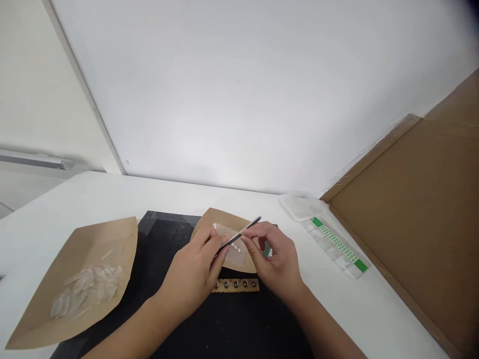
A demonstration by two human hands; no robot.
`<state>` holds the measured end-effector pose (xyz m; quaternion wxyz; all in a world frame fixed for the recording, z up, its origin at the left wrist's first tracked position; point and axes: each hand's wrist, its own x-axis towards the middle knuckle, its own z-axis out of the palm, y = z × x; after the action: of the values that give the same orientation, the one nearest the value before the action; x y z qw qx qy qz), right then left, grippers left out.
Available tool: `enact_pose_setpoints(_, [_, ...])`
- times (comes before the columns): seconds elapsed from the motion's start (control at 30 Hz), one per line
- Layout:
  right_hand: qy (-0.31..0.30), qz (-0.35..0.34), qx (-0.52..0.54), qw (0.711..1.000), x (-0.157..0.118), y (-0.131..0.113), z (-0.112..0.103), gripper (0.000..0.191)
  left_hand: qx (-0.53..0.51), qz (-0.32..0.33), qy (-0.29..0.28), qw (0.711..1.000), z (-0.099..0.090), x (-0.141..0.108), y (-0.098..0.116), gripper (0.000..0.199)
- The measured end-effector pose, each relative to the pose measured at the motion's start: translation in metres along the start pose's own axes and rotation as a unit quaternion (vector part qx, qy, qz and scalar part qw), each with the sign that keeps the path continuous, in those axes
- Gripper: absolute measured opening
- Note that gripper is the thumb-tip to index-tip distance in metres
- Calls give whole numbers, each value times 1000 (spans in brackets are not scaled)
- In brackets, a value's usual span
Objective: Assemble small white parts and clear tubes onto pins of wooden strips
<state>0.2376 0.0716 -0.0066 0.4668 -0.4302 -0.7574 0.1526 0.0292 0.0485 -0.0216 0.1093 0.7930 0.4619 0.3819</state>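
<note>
My left hand (200,262) pinches the lower end of a thin flat strip (251,224), dark on one face and pale along its edge. The strip slants up to the right. My right hand (277,254) is closed, its thumb and index fingertips on the strip near its upper half. Behind my hands lies a brown paper tray (210,215) with a clear sheet (236,258) bearing several small white dots. Just below is a tan strip (236,285) with several round metal parts. A small green piece (267,249) shows partly behind my right fingers.
A black mat (164,239) covers part of the white table (112,194). To the left, another brown paper tray (125,232) holds several clear plastic pieces (92,284). On the right lie a clear packet with a green-and-white label (339,243), a translucent tray (302,205) and a large cardboard box (407,209).
</note>
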Motion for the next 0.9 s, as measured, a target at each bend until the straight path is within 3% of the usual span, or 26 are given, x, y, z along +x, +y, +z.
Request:
enact_pose_setpoints(0.17, [-4, -83, -32, 996, -1, 2, 0, 12, -144, -40, 34, 988, 0, 4, 1, 27])
enact_pose_setpoints(0.4, [-18, -75, -108, 991, -6, 7, 10, 7, -219, -77, 16, 973, 2, 2, 8, 30])
enact_pose_setpoints(0.6, [-27, -48, -143, 988, -10, 3, 19, 9, -181, -45, 46, 981, 4, 1, 9, 27])
enact_pose_setpoints(0.77, [19, -62, -206, 976, -5, 2, 21, 10, -151, -28, 67, 986, 6, 0, 9, 26])
enact_pose_setpoints(0.9, [18, -90, -252, 963, 0, 3, 25, 16, -140, -39, 75, 987, 7, -1, 9, 24])
